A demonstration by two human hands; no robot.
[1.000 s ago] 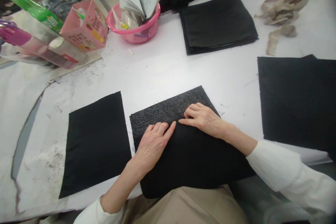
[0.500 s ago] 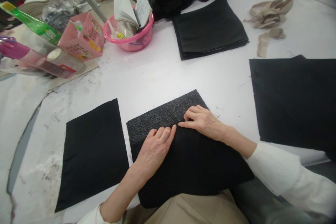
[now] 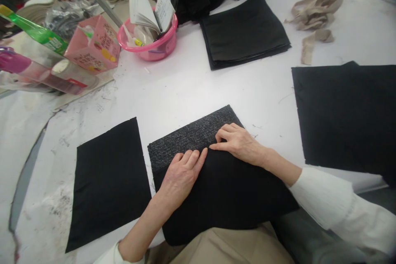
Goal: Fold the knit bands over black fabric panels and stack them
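Note:
A black cloth piece [image 3: 229, 189] lies in front of me and hangs over the table's near edge onto my lap. Across its far end runs a speckled dark grey band [image 3: 192, 130]. My left hand [image 3: 184, 173] presses on the seam between band and plain cloth, fingers bent and closed on the fabric. From the other side, my right hand [image 3: 236, 142] pinches the cloth at the same line, its fingers curled. The tips of both hands almost meet. What lies under the fingers is hidden.
Another black cloth piece [image 3: 108, 185] lies at left, and more black cloth [image 3: 346, 119] at right. Farther back are a stack of black pieces [image 3: 244, 29], a beige strip [image 3: 315, 12], a pink basin [image 3: 148, 51] with a notebook, and a pink box [image 3: 93, 47].
The view has shifted slightly, so the things at the back sit a little farther left. Both hands keep the same place and grip on the cloth.

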